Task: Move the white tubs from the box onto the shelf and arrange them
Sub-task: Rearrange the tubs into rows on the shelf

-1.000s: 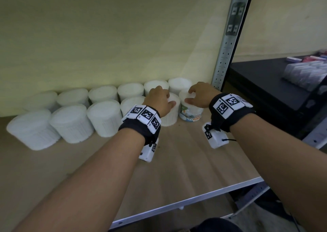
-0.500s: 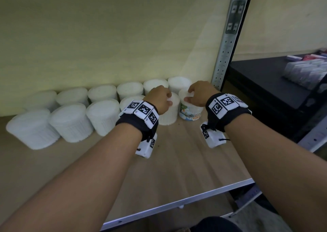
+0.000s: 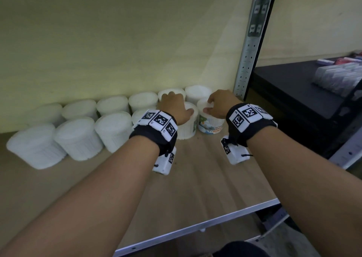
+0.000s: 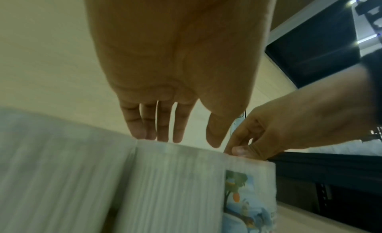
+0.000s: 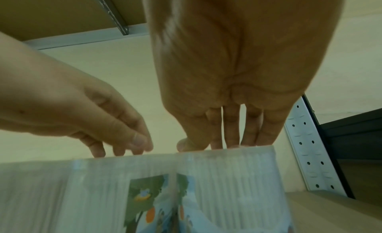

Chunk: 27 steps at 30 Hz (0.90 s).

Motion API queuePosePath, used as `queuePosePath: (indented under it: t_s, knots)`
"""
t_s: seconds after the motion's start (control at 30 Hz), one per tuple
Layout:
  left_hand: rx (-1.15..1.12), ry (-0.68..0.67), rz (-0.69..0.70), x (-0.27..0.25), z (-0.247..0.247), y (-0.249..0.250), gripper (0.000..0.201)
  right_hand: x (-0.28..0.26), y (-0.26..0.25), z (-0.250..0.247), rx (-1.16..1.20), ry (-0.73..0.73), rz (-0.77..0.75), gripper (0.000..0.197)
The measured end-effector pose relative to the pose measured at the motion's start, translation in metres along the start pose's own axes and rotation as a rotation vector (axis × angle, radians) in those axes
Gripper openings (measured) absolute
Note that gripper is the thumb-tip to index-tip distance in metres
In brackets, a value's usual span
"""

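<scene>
Two rows of white tubs stand at the back of the wooden shelf (image 3: 205,188). My left hand (image 3: 176,103) lies over a ribbed white tub (image 3: 186,129) in the front row. Its fingers are straight and their tips rest on the lid (image 4: 175,187). My right hand (image 3: 210,104) arches over the rightmost front tub (image 3: 210,123), which carries a colourful label. Its bent fingers and thumb hold that lid from above (image 5: 227,179). The two tubs stand side by side, touching. The box is not in view.
More white tubs fill the back row (image 3: 113,104) and the front row to the left (image 3: 78,137). A perforated metal post (image 3: 248,50) stands just right of the tubs. Beyond it is a black shelf (image 3: 293,92) with packets (image 3: 340,76). Bare board lies between the tubs and the shelf's front edge.
My left fingers have straightened and reached farther back over the tub. The right hand stays on the labelled tub. Both tubs stand where they were.
</scene>
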<state>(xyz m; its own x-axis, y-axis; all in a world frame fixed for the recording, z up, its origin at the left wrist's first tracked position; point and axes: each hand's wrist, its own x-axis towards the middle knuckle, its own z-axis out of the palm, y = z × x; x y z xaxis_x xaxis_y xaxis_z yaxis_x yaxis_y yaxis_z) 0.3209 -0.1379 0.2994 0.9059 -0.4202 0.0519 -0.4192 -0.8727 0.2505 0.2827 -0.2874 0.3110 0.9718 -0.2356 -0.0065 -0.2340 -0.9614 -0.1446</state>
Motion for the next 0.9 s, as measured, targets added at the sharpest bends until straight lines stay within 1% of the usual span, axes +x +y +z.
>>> queuePosePath:
  t_s: [0.1, 0.23, 0.43, 0.57, 0.63, 0.7, 0.77, 0.83, 0.9]
  knots:
    - [0.055, -0.005, -0.001, 0.002, 0.007, -0.003, 0.055, 0.001, 0.001, 0.001, 0.007, 0.0, -0.005, 0.049]
    - [0.025, -0.02, 0.029, 0.004, 0.004, -0.004, 0.054, 0.001, 0.002, 0.001, 0.006, 0.004, -0.011, 0.049]
    - [-0.039, -0.149, 0.075, 0.004, -0.004, -0.006, 0.048, 0.001, 0.001, 0.001, 0.003, 0.004, -0.014, 0.048]
    - [-0.043, -0.239, 0.119, 0.002, -0.013, -0.005, 0.053, 0.002, 0.001, 0.001, -0.003, 0.006, -0.01, 0.05]
    - [-0.07, -0.2, 0.118, 0.002, -0.016, -0.006, 0.049, 0.003, 0.001, 0.001, 0.002, 0.006, -0.004, 0.05]
    - [-0.079, -0.084, 0.08, 0.003, -0.015, -0.005, 0.043, 0.003, 0.001, 0.0, 0.011, 0.001, -0.003, 0.05]
    - [-0.053, -0.007, 0.026, 0.004, -0.012, -0.004, 0.049, 0.004, 0.002, 0.0, 0.018, -0.005, -0.001, 0.05]
    - [0.007, -0.026, -0.004, 0.004, -0.007, -0.001, 0.057, 0.005, 0.002, 0.0, 0.022, -0.003, 0.002, 0.05]
    - [0.056, -0.063, -0.012, 0.004, -0.003, 0.0, 0.06, 0.004, 0.002, 0.001, 0.027, 0.0, 0.003, 0.05]
